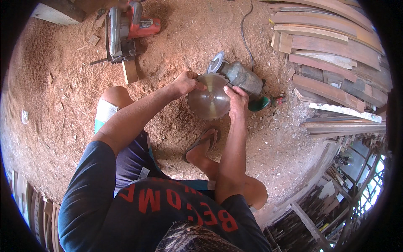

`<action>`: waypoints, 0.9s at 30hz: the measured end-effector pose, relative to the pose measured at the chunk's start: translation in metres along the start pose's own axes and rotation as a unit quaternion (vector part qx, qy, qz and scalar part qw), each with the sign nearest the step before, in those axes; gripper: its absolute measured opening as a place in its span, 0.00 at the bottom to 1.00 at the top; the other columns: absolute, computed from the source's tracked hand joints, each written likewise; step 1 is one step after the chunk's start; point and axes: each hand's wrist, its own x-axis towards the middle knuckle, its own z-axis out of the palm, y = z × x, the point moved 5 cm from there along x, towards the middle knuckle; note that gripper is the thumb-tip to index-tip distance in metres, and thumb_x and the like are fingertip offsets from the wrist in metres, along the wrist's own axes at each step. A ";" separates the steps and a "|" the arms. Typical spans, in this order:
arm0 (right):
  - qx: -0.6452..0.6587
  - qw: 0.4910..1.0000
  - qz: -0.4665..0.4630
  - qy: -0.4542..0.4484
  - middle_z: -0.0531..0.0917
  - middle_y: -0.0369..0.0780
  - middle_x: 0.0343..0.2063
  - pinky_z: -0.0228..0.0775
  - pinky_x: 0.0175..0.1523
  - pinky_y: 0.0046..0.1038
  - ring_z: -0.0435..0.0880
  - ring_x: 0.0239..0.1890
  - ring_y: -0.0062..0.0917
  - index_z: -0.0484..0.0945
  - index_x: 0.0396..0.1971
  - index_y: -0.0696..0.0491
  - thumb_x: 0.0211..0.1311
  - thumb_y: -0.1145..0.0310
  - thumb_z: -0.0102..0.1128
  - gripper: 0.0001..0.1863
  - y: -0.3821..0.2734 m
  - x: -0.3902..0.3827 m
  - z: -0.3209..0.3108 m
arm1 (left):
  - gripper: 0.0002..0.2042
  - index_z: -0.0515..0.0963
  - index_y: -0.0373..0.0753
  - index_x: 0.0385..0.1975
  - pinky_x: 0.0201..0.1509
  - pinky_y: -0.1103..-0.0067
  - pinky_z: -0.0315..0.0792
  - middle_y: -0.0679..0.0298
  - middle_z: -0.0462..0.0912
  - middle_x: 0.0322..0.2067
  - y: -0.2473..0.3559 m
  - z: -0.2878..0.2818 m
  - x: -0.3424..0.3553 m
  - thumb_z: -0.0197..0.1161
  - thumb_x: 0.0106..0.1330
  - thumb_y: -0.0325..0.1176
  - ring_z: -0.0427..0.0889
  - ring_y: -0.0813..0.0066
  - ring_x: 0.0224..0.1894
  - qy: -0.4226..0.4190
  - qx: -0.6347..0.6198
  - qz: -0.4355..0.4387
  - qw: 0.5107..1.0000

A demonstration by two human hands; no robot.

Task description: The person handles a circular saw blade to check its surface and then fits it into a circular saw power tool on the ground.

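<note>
Between my two hands is a round, toothed circular saw blade (208,101), its flat face turned up to me. My left hand (188,84) pinches its upper left rim, thumb on the face. On the upper right rim my right hand (237,98) grips it, thumb on top. Just beyond the blade a bench grinder (243,77) lies on the ground, with a pale grinding disc (215,63) at one end and a green disc (259,104) at the other. The blade overlaps part of the grinder in view; whether they touch I cannot tell.
A red and grey circular saw (132,29) stands at the far left, by a small wood block (130,71). Stacked planks (336,46) line the right side. A dark cord (243,33) runs away from the grinder. Sawdust (63,84) covers the ground.
</note>
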 end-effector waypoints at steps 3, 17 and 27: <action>0.002 1.000 -0.008 0.006 0.86 0.46 0.44 0.74 0.54 0.29 0.83 0.45 0.29 0.81 0.50 0.67 0.53 0.69 0.80 0.27 0.004 0.003 -0.002 | 0.17 0.84 0.31 0.47 0.50 0.74 0.79 0.59 0.89 0.38 -0.003 0.001 0.003 0.75 0.57 0.27 0.87 0.71 0.41 -0.003 -0.007 0.006 1.000; -0.014 0.980 -0.121 -0.156 0.86 0.32 0.33 0.73 0.43 0.21 0.80 0.34 0.13 0.86 0.38 0.58 0.64 0.72 0.71 0.07 -0.087 -0.051 0.024 | 0.14 0.85 0.32 0.45 0.50 0.77 0.80 0.59 0.90 0.39 0.040 -0.004 -0.034 0.75 0.60 0.23 0.87 0.76 0.39 -0.087 -0.016 0.079 0.993; -0.057 0.974 -0.155 -0.153 0.86 0.32 0.33 0.72 0.43 0.20 0.80 0.35 0.12 0.85 0.40 0.59 0.62 0.71 0.73 0.10 -0.107 -0.069 0.022 | 0.11 0.87 0.36 0.42 0.52 0.79 0.78 0.65 0.91 0.37 0.047 -0.006 -0.046 0.77 0.60 0.25 0.86 0.79 0.40 -0.071 -0.051 0.105 0.991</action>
